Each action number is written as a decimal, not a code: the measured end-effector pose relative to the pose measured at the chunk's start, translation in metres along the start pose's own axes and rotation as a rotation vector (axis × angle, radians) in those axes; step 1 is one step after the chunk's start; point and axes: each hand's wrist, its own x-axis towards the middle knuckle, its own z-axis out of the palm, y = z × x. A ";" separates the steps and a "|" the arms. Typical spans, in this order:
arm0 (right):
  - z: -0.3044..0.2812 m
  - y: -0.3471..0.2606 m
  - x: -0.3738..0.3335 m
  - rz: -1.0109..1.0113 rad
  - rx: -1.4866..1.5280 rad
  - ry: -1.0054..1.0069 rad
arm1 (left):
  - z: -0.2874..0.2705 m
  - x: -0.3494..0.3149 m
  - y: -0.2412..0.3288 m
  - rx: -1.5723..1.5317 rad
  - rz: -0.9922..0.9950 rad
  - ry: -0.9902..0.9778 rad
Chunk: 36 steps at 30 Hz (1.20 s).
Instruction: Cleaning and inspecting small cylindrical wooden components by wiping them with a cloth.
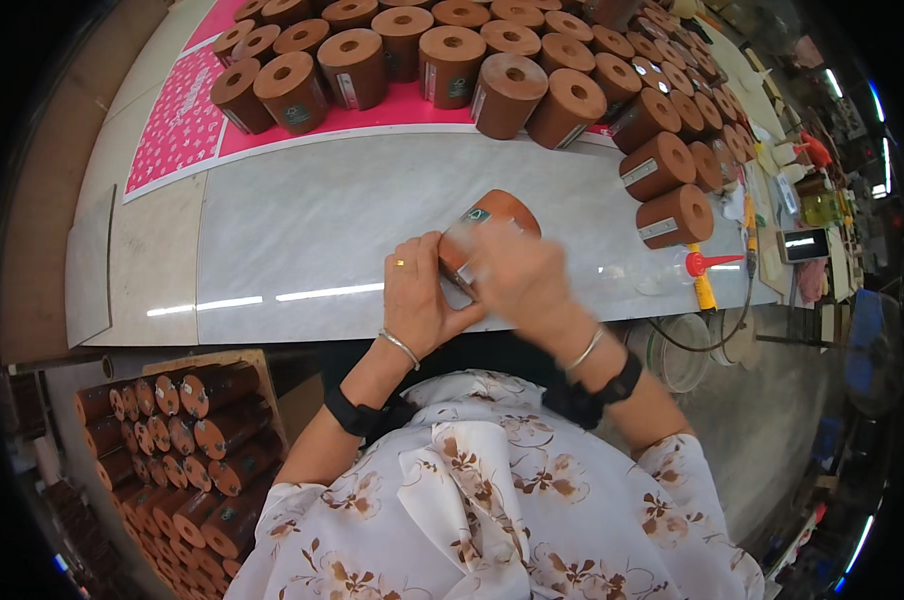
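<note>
On the near part of the grey tabletop lies a reddish-brown wooden cylinder, tilted, with a small green label on its side. My left hand steadies it, fingers along its left side and thumb reaching underneath. Over its near right side is my right hand, curled and smeared by motion. Whether it holds anything cannot be made out. A pale strip shows on the cylinder's side beneath the hands.
Many similar cylinders with centre holes stand across the back on a pink sheet. To the right are a red-nozzled squeeze bottle, a yellow corded tool and a dark-screened device. Stacked cylinders fill the lower left.
</note>
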 end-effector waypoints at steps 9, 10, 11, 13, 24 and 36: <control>-0.008 0.051 -0.006 0.270 -0.099 0.060 | -0.023 -0.006 0.011 -0.029 -0.066 -0.087; -0.008 0.050 -0.010 0.284 -0.071 0.077 | -0.022 -0.006 0.011 -0.032 -0.068 -0.082; -0.010 0.048 -0.012 0.279 -0.074 0.075 | -0.019 -0.005 0.010 -0.047 -0.085 -0.089; -0.014 0.036 -0.016 0.269 -0.113 0.092 | -0.016 -0.004 0.011 -0.064 -0.106 -0.095; -0.014 0.023 -0.010 0.148 -0.044 -0.007 | -0.001 0.006 0.005 -0.031 0.045 -0.033; -0.012 -0.012 -0.014 0.008 0.017 -0.031 | 0.005 -0.002 -0.003 0.117 0.178 0.008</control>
